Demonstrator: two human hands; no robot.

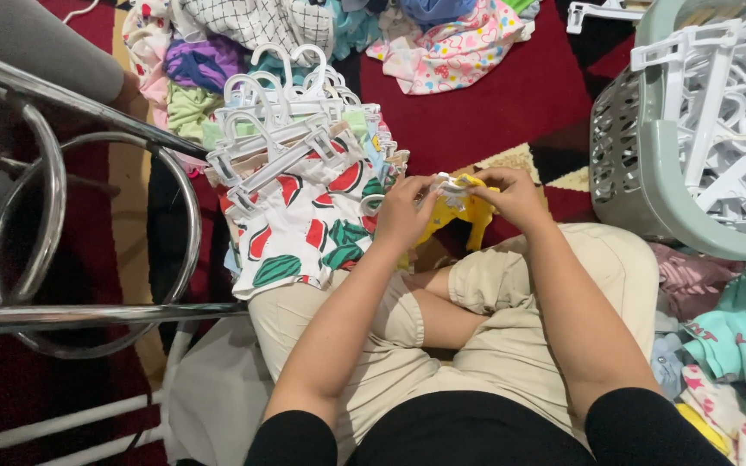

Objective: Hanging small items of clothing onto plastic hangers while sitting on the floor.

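I have both hands closed on a small yellow garment (464,211), left hand (403,214) and right hand (518,197) pinching it with a white hanger (452,185). Left of the garment lies a stack of hung clothes (304,207), already done; loose clothes (736,345) wait to its right. A green basket of hangers (649,173) crowds its right.
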